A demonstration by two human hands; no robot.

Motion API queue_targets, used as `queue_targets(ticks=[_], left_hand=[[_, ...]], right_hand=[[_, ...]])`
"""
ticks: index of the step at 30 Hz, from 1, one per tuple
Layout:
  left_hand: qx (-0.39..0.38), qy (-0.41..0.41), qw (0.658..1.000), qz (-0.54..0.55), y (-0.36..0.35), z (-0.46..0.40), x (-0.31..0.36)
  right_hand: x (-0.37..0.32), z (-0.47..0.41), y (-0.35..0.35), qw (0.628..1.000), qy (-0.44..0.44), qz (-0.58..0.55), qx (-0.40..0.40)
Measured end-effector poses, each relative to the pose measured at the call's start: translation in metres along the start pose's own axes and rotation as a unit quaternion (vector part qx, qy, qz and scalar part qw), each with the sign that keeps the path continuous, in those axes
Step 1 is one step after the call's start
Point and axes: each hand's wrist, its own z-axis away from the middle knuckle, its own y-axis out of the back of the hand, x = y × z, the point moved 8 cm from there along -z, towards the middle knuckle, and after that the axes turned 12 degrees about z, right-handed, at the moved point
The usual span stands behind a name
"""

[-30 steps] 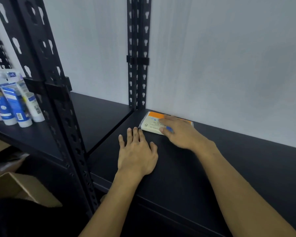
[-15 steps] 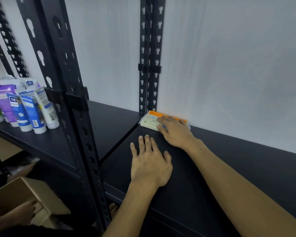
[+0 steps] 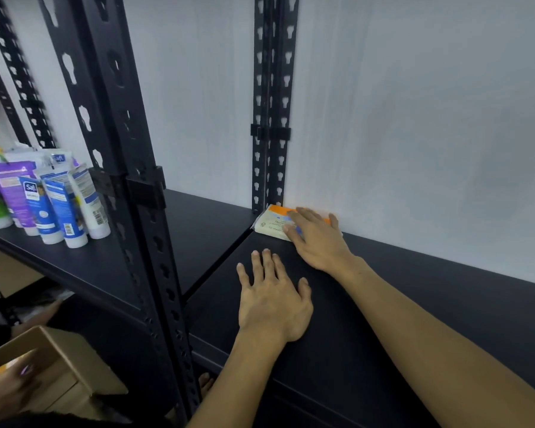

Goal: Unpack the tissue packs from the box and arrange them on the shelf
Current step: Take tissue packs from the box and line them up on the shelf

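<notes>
1. The right hand (image 3: 317, 239) presses flat, fingers straight, on the cream-and-orange plastic-wrapped tissue pack (image 3: 274, 222), which lies in the back corner of the black metal shelf (image 3: 414, 304).
2. The left hand (image 3: 272, 299) rests open on the shelf nearby.
3. Risk: pushing harder could crumple the soft pack against the wall.

Orange-and-cream tissue pack (image 3: 274, 223) on black shelf (image 3: 414, 319)

Tissue pack (image 3: 275, 225) in shelf (image 3: 414, 304) back corner (against wall), tubes (image 3: 56, 205) far left, box (image 3: 59, 375) below
</notes>
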Motion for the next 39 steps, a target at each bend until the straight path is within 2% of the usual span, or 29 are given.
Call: queue_targets(ticks=[3,5,7,10,12,16,25,31,36,39], left_hand=[[-0.002,0.002,1.000,0.004,0.000,-0.001,0.000],[-0.003,0.003,1.000,0.006,0.000,-0.001,-0.001],[-0.002,0.005,1.000,0.011,0.001,-0.002,-0.002],[-0.004,0.004,1.000,0.017,0.002,-0.001,-0.002],[-0.006,0.004,1.000,0.019,0.003,0.000,-0.002],[-0.009,0.004,1.000,0.024,0.007,0.002,0.000],[0.026,0.002,0.999,0.048,0.016,0.012,0.000],[0.089,-0.013,0.995,0.034,0.023,0.029,0.002],[0.081,-0.054,0.994,0.045,0.007,0.082,0.014],[0.137,-0.104,0.984,0.054,-0.007,0.138,0.021]], right_hand=[[0.011,0.020,0.018,0.995,-0.048,-0.041,0.081],[0.027,0.038,0.024,0.988,-0.090,-0.067,0.105],[0.053,0.057,0.022,0.980,-0.151,-0.091,0.088],[0.090,0.093,0.009,0.977,-0.209,-0.045,-0.021],[0.098,0.116,0.007,0.975,-0.210,-0.012,-0.069],[0.087,0.153,0.018,0.975,-0.209,0.007,-0.074],[0.063,0.239,0.045,0.978,-0.204,0.006,-0.042],[0.045,0.289,0.061,0.980,-0.199,0.001,-0.030],[0.028,0.324,0.070,0.981,-0.191,0.044,0.001],[0.009,0.354,0.065,0.974,-0.201,0.092,0.051]])
